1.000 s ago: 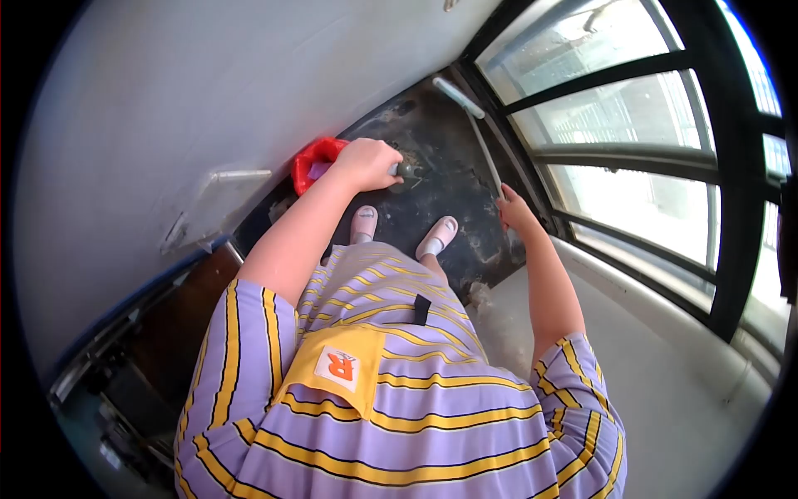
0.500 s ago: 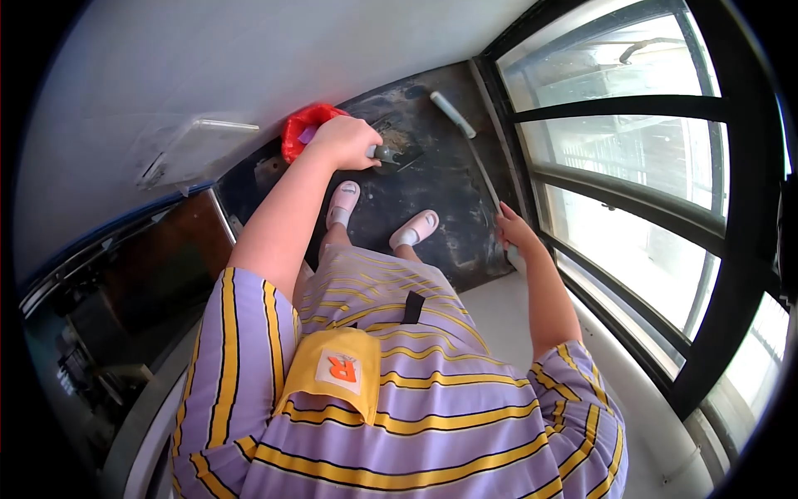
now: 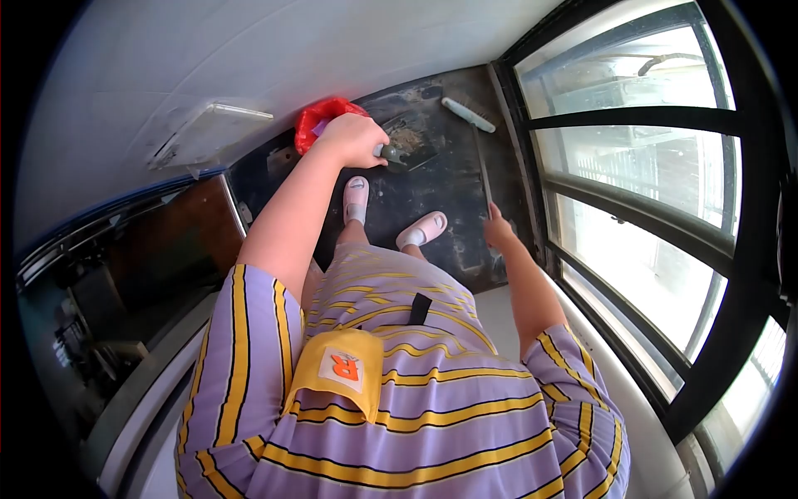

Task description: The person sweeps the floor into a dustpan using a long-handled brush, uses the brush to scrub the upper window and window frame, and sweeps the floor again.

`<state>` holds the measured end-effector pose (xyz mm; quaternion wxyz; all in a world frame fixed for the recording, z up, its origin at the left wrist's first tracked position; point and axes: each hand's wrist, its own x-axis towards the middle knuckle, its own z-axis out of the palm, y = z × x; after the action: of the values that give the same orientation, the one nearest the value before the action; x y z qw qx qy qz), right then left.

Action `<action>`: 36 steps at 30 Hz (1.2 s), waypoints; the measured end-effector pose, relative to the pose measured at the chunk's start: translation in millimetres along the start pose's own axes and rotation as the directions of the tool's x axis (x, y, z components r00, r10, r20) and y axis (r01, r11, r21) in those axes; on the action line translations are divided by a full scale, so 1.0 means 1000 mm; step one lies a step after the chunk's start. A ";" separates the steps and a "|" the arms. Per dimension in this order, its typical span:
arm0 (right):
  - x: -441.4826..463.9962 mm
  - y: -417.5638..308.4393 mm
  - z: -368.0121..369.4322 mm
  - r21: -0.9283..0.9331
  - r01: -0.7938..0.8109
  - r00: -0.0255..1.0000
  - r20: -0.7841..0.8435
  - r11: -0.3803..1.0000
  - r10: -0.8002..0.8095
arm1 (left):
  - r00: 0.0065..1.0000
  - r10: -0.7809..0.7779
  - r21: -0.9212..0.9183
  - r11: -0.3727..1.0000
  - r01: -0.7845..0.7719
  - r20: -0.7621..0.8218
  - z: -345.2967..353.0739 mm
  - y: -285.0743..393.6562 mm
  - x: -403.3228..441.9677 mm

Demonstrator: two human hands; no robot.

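My left hand [image 3: 353,140] is wrapped round the grey handle of a dark dustpan [image 3: 424,153], which is low over the dark floor. Brownish dust [image 3: 405,139] shows in or at the pan; its outline blends with the floor. My right hand [image 3: 498,231] is closed on the thin stick of a broom [image 3: 469,115]. The broom's pale head rests on the floor at the far right, apart from the dustpan. Beside my left hand, and partly hidden by it, stands a bin lined with a red bag [image 3: 307,133], with something purple inside.
Pink slippers [image 3: 357,200] are on my feet on the stained floor [image 3: 384,218]. A white wall [image 3: 332,50] with a hatch-like panel [image 3: 218,133] rises at the left. Black-framed windows [image 3: 623,200] run along the right side. A brown panel [image 3: 183,241] stands at the lower left.
The broom head has turned to a flatter slant and shifted slightly right and down. My right hand has moved a little left relative to the window. My left hand keeps hold of the dustpan.
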<state>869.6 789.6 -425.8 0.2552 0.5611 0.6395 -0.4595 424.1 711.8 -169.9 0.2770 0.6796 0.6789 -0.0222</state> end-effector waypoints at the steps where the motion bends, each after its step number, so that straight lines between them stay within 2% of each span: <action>1: -0.007 0.002 0.001 -0.005 -0.005 1.000 0.016 1.000 0.005 | 1.000 -0.002 -0.002 1.000 0.002 -0.001 0.000 0.000 0.001; 3: -0.086 -0.033 -0.039 0.178 -0.063 0.998 0.032 0.982 0.058 | 1.000 0.007 0.006 1.000 -0.007 -0.014 0.002 -0.002 0.000; 5: -0.120 -0.028 -0.086 0.287 -0.063 0.993 0.112 0.956 0.032 | 1.000 0.006 0.007 1.000 -0.006 -0.011 0.002 -0.002 0.001; 7: -0.160 -0.032 -0.125 0.301 -0.097 0.991 0.117 0.949 0.064 | 1.000 -0.015 0.003 1.000 0.015 0.005 -0.001 0.000 -0.001; 8: -0.166 -0.026 -0.129 0.232 -0.081 0.995 0.084 0.969 0.063 | 1.000 -0.016 0.000 1.000 0.016 0.008 0.000 0.000 -0.001; 11: -0.148 -0.018 -0.116 0.277 -0.032 0.999 0.008 0.960 0.031 | 1.000 -0.016 0.006 1.000 0.016 0.016 0.001 -0.002 -0.001; 14: -0.098 -0.035 -0.081 0.455 -0.067 0.997 0.060 0.888 0.044 | 1.000 -0.004 0.020 1.000 0.003 0.012 0.000 0.001 0.001; 16: -0.069 -0.044 -0.037 0.476 -0.066 0.997 0.074 0.877 0.035 | 1.000 0.003 0.020 1.000 -0.003 -0.008 0.003 0.002 0.001; 19: -0.099 -0.084 0.006 0.449 -0.113 0.984 0.176 0.887 0.036 | 1.000 0.001 0.045 0.999 -0.002 0.008 0.004 0.007 0.001; 22: -0.127 -0.070 -0.010 0.728 -0.271 0.925 0.377 0.630 -0.038 | 1.000 -0.004 0.043 0.999 0.004 0.013 0.005 0.006 -0.004; 25: -0.186 -0.083 -0.059 0.799 -0.383 0.893 0.448 0.464 -0.034 | 1.000 -0.014 0.025 1.000 0.013 0.019 0.007 -0.003 -0.010; 28: -0.203 -0.085 -0.052 0.648 -0.198 0.959 0.285 0.736 0.008 | 1.000 0.010 0.019 1.000 -0.010 0.023 0.008 -0.014 -0.018; 31: -0.174 -0.091 -0.040 0.251 0.035 0.998 0.040 0.967 -0.047 | 1.000 0.028 -0.003 1.000 -0.028 0.013 0.015 -0.017 -0.032; 33: -0.104 -0.067 -0.029 0.113 0.076 0.997 -0.033 0.991 -0.072 | 1.000 0.020 -0.027 0.999 -0.021 -0.019 0.012 -0.015 -0.052; 35: -0.075 -0.088 -0.032 0.049 0.032 0.998 -0.058 0.998 -0.029 | 1.000 0.004 -0.069 0.998 -0.003 0.006 0.018 -0.018 -0.070; 36: -0.087 -0.118 -0.039 0.050 -0.051 0.998 -0.021 0.997 0.052 | 1.000 0.013 -0.077 0.997 -0.013 0.008 0.019 -0.019 -0.079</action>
<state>785.5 788.0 -299.6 0.2455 0.5886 0.6162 -0.4621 406.9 630.8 -161.0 0.3058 0.6728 0.6737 0.0028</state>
